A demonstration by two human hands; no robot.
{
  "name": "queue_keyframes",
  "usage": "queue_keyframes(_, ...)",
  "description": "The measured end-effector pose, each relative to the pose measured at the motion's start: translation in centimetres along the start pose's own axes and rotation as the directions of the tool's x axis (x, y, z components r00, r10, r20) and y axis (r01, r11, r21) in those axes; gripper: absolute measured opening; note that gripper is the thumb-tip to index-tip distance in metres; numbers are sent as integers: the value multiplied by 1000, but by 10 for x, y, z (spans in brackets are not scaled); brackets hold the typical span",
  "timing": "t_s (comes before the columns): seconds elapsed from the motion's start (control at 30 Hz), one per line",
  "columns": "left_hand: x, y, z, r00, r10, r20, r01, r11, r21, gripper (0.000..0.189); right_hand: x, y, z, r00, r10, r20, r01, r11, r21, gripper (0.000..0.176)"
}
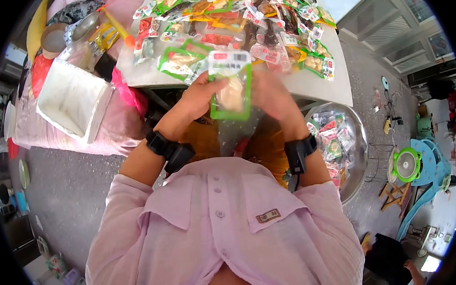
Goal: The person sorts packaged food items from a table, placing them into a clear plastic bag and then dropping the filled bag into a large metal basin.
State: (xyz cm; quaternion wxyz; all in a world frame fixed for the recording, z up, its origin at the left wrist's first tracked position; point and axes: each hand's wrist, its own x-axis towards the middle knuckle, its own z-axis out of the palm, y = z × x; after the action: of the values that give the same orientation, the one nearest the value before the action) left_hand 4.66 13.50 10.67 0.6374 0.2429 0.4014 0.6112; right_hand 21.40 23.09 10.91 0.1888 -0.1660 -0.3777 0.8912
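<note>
My left hand (202,94) is closed on a green-edged food pouch (232,93), its thumb across the front. The pouch stands upright, with a white printed top and a clear window over pale food. Beside its right edge is my right hand (274,96), smeared by motion, so its fingers and anything in them cannot be made out. Just beyond my left hand, another green-edged pouch (178,62) lies near the front edge of the white table (139,73). A heap of mixed food pouches (219,21) covers the far part of the table.
Right of my knees stands a round metal basin (358,172) holding many small packets. At left, a white foam box (68,100) sits on a pink-covered surface (120,137) with bowls and bags. A green fan (406,165) and a blue chair (427,158) are further right.
</note>
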Motion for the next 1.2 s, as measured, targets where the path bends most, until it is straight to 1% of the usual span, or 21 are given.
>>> queue_keyframes(0.03, -3, 6, 8, 999, 40, 17, -38, 991, -130, 28, -6, 9, 4, 997, -75, 9, 75, 985, -158, 31)
queue_keyframes(0.07, -2, 4, 10, 998, 59, -23, -62, 984, -170, 27, -12, 18, 8, 989, -149, 17, 147, 939, -312, 31)
queue_keyframes(0.13, 0, 0, 13, 990, 98, -104, -121, 963, -243, 26, -22, 30, 23, 987, -35, -155, 14, 991, -133, 30)
queue_keyframes(0.17, 1, -7, 16, 983, 76, -168, -114, 967, -229, 26, -22, 40, 22, 978, -105, -182, 106, 994, -6, 24)
queue_keyframes(0.27, -5, -18, 11, 1000, 14, 15, -13, 999, -40, 25, -20, 50, 7, 892, -191, -410, 187, 981, -49, 17)
queue_keyframes(0.3, -3, -17, 3, 1000, -18, -18, 22, 959, 283, 24, -22, 45, 12, 840, -258, -477, 296, 955, 5, 12)
queue_keyframes(0.33, -1, -16, -3, 985, 165, -48, -109, 814, 571, 23, -24, 41, 9, 822, -293, -489, 297, 952, -71, 13)
queue_keyframes(0.37, 2, -14, -8, 940, 340, -16, -191, 566, 802, 23, -28, 34, 2, 801, -328, -501, 296, 944, -146, 13)
queue_keyframes(0.4, 6, -12, -12, 870, 487, 72, -217, 250, 944, 23, -31, 28, -5, 780, -365, -509, 291, 931, -221, 13)
queue_keyframes(0.43, 10, -7, -15, 775, 604, 186, -235, 3, 972, 23, -32, 24, -12, 773, -362, -521, 248, 928, -277, 12)
queue_keyframes(0.53, 14, -1, -16, 824, 532, 196, -63, -259, 964, 23, -34, 11, -16, 776, -309, -549, 66, 907, -416, 14)
queue_keyframes(0.63, 21, -6, -19, 887, 444, 127, -2, -272, 962, 25, -33, 5, -15, 817, -300, -493, 30, 875, -483, 17)
queue_keyframes(0.73, 26, -6, -28, 891, 447, 86, -17, -156, 988, 18, -31, 6, -17, 828, -278, -487, -21, 852, -524, 20)
queue_keyframes(0.83, 27, -4, -38, 891, 449, 66, -90, 34, 995, 13, -32, 6, -19, 859, -182, -478, -80, 875, -477, 20)
queue_keyframes(0.93, 25, -3, -37, 848, 519, 102, -169, 83, 982, 13, -29, 3, -12, 903, -150, -403, -86, 856, -510, 20)
queue_keyframes(1.03, 18, -1, -23, 811, 559, 173, -185, -35, 982, 11, -20, 0, -4, 922, -128, -364, -132, 782, -609, 20)
queue_keyframes(1.13, 14, -1, -13, 809, 549, 208, -149, -151, 977, 10, -4, -4, 7, 922, -125, -367, -144, 768, -623, 20)
queue_keyframes(1.17, 14, -1, -14, 780, 561, 279, -198, -202, 959, 9, 5, -4, 8, 932, -111, -346, -134, 780, -611, 20)
queue_keyframes(1.2, 12, -1, -12, 786, 549, 283, -193, -215, 957, 9, 14, -3, 6, 940, -97, -326, -126, 792, -597, 20)
